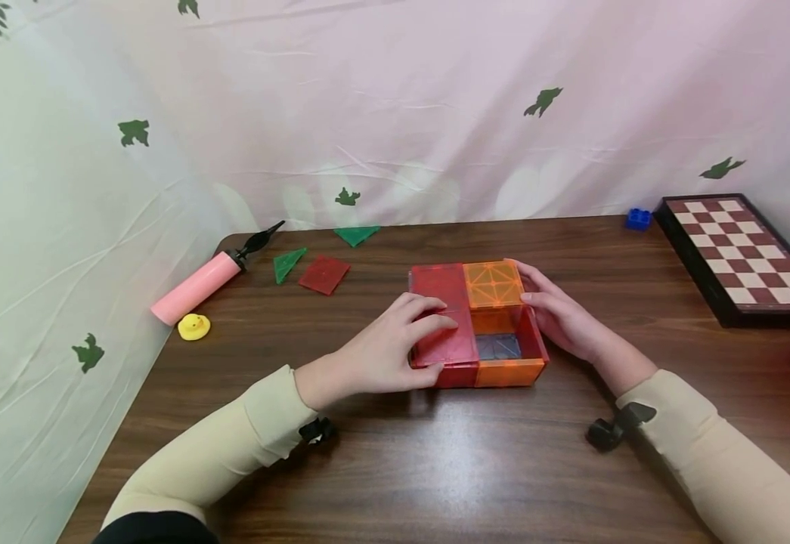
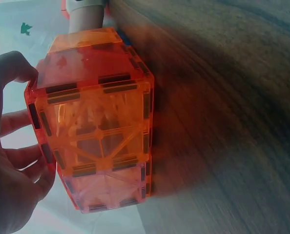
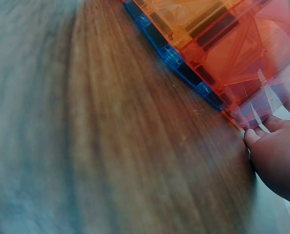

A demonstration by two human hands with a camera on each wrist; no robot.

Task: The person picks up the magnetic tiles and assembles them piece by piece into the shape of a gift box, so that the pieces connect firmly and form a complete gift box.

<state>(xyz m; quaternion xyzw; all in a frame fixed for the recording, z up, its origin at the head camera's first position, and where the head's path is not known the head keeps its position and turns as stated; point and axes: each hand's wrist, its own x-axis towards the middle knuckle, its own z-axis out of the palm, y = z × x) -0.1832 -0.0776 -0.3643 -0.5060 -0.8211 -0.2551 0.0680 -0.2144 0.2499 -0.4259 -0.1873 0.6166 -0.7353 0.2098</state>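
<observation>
A brown wooden tabletop (image 1: 435, 468) carried everything, backed by a pale cloth printed with green shapes. At its far right edge lay a chessboard (image 1: 741, 253). Near the middle sat the magnetic tile box (image 1: 478, 323), red on its left half, orange on its right, with one top cell open over a grey-blue floor. The left hand (image 1: 384, 355) rested on the red top tiles, fingers laid nearly flat, an open grip with its thumb against the front wall. The right hand (image 1: 561, 317) pressed the orange right wall with straightish fingers, likewise open. At far left lay a pink pump (image 1: 197, 285), a red square tile (image 1: 324, 273), two green triangle tiles (image 1: 289, 264), a yellow duck (image 1: 193, 326) and, far back, a blue brick (image 1: 637, 218).
</observation>
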